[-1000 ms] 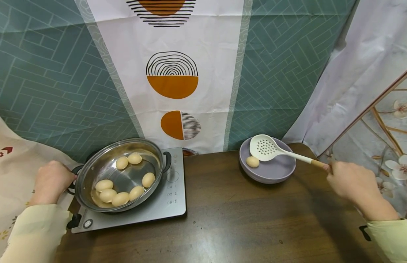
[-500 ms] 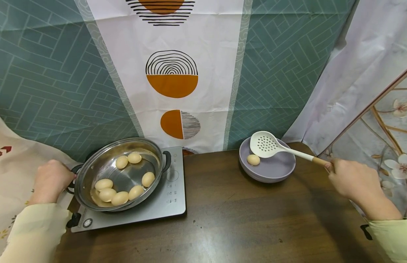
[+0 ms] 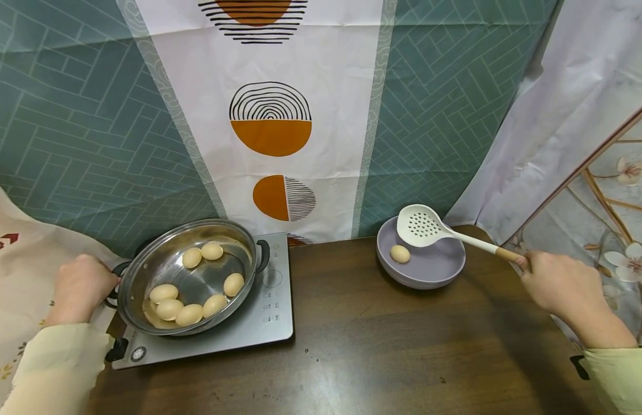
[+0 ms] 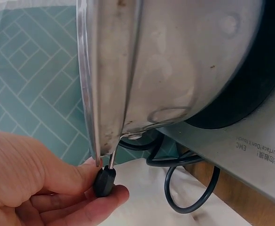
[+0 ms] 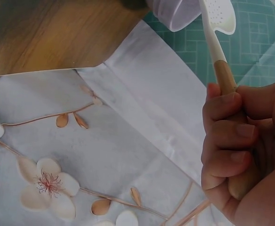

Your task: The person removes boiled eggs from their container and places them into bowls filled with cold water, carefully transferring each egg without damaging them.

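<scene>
My left hand [image 3: 84, 282] pinches the black side handle [image 4: 104, 182] of a wide steel pot [image 3: 128, 300], thumb on one side and fingers on the other. Several light brown eggs [image 3: 189, 314] lie inside the pot, most along its near side. On the right, my right hand [image 3: 562, 288] grips the wooden handle [image 5: 225, 77] of a white slotted spoon [image 3: 420, 225], fingers wrapped round it. The spoon's perforated head is over the far part of a grey-purple bowl [image 3: 430, 271] and carries nothing. One egg [image 3: 400, 253] rests in the bowl at its left.
The pot stands on a silver induction cooker [image 3: 271, 311] at the table's left. A black cord [image 4: 193, 202] loops beside the cooker. Brown wooden table [image 3: 346, 346] lies between cooker and bowl. Patterned cloth [image 3: 331, 115] hangs behind, and a floral sheet [image 3: 611, 219] borders the right.
The slotted spoon's head has risen slightly and shifted a little right, away from the egg in the bowl. My left hand stays on the pot handle.
</scene>
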`<action>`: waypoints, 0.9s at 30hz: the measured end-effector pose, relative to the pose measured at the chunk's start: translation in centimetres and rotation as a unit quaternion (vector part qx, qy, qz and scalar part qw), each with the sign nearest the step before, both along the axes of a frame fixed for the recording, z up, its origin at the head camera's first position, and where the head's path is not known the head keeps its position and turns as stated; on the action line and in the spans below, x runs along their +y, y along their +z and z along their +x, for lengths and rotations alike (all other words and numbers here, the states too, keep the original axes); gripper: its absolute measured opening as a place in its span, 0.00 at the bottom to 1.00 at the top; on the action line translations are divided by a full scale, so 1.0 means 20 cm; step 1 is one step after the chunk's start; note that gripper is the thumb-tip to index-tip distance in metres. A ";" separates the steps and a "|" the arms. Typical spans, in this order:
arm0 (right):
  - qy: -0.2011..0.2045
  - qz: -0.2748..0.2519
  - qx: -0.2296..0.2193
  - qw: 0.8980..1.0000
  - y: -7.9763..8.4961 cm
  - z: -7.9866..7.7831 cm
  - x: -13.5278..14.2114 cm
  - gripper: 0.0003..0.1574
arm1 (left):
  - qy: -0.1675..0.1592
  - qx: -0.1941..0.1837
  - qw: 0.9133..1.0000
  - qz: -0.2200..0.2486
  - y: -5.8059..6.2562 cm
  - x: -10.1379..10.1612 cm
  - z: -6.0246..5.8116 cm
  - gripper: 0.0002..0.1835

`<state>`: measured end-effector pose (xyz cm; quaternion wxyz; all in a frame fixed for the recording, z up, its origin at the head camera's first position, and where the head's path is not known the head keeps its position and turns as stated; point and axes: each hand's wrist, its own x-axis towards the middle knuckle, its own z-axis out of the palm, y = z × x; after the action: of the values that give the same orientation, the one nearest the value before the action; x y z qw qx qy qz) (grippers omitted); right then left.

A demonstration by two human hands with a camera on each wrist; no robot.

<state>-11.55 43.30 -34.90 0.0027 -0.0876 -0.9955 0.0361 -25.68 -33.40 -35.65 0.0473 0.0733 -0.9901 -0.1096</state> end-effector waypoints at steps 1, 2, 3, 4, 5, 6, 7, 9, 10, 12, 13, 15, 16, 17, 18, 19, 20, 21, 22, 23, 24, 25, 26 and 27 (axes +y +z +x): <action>0.000 -0.001 0.000 1.000 0.00 0.00 0.00 0.30 | -0.001 0.000 1.000 -0.003 0.00 0.00 0.00 0.13; 0.000 -0.003 -0.001 1.000 0.00 0.00 0.00 0.31 | 0.000 -0.001 1.000 -0.005 0.00 0.00 0.00 0.13; 0.000 -0.004 -0.003 1.000 0.00 0.00 0.00 0.31 | -0.001 -0.001 1.000 -0.006 0.00 0.00 0.00 0.13; 0.000 -0.005 -0.005 1.000 0.00 0.00 0.00 0.32 | -0.001 0.000 1.000 -0.007 0.00 0.00 0.00 0.13; 0.000 -0.005 -0.007 1.000 0.00 0.00 0.00 0.32 | -0.001 0.000 1.000 -0.007 0.00 0.00 0.00 0.14; -0.001 -0.006 -0.010 1.000 0.01 0.00 0.00 0.32 | 0.000 0.000 1.000 -0.007 0.00 0.00 0.00 0.14; -0.001 -0.006 -0.011 1.000 0.01 0.00 0.00 0.32 | 0.001 0.001 1.000 -0.006 0.00 0.00 0.00 0.14; -0.001 -0.008 -0.015 1.000 0.01 0.00 0.00 0.33 | 0.002 0.002 1.000 -0.004 0.01 0.00 0.00 0.14; -0.002 -0.009 -0.016 1.000 0.01 0.00 0.00 0.33 | 0.003 0.001 1.000 -0.004 0.01 0.00 0.00 0.15; -0.002 -0.014 -0.018 1.000 0.02 0.01 -0.01 0.34 | 0.005 0.001 1.000 -0.002 0.00 0.00 0.00 0.15; -0.002 -0.016 -0.019 1.000 0.02 0.01 -0.01 0.34 | 0.005 0.001 1.000 -0.001 0.00 0.00 0.00 0.15; 0.000 -0.020 -0.020 1.000 0.02 0.01 -0.01 0.36 | 0.005 0.001 1.000 0.003 0.00 0.00 0.00 0.14; 0.001 -0.021 -0.021 1.000 0.02 0.01 -0.02 0.36 | 0.004 0.002 1.000 0.004 0.00 0.00 0.00 0.14; 0.002 -0.022 -0.020 1.000 0.03 0.00 -0.02 0.37 | 0.004 0.002 1.000 0.007 0.00 0.00 0.00 0.14; 0.003 -0.023 -0.018 1.000 0.03 0.00 -0.03 0.37 | 0.003 0.002 1.000 0.009 0.00 0.00 0.00 0.13; 0.005 -0.025 -0.016 1.000 0.04 0.00 -0.04 0.36 | 0.001 0.003 1.000 0.011 -0.01 0.00 0.00 0.13; 0.007 -0.028 -0.015 0.999 0.05 -0.01 -0.05 0.36 | -0.001 0.003 1.000 0.012 -0.01 0.00 0.00 0.13; 0.009 -0.032 -0.014 0.999 0.05 -0.02 -0.07 0.36 | -0.003 0.004 1.000 0.012 -0.01 0.00 0.00 0.13; 0.011 -0.038 -0.015 0.999 0.06 -0.03 -0.08 0.35 | -0.004 0.005 1.000 0.013 -0.01 0.00 0.00 0.13; 0.014 -0.044 -0.017 0.999 0.07 -0.04 -0.09 0.35 | -0.004 0.005 1.000 0.014 -0.01 0.00 0.00 0.13; 0.018 -0.049 -0.017 0.998 0.08 -0.05 -0.11 0.34 | -0.004 0.005 1.000 0.013 -0.01 0.00 0.00 0.13; 0.022 -0.055 -0.021 0.998 0.09 -0.06 -0.13 0.34 | -0.003 0.005 1.000 0.013 -0.01 0.00 0.00 0.13; 0.025 -0.060 -0.023 0.998 0.10 -0.07 -0.14 0.34 | -0.002 0.006 1.000 0.013 -0.01 0.00 0.00 0.13; 0.030 -0.066 -0.024 0.997 0.12 -0.09 -0.16 0.33 | -0.002 0.007 1.000 0.010 -0.01 0.00 0.01 0.13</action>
<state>-13.25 40.04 -32.58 -0.0286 -0.0583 -0.9929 0.0998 -25.57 -33.40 -35.83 0.0531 0.0715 -0.9887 -0.1204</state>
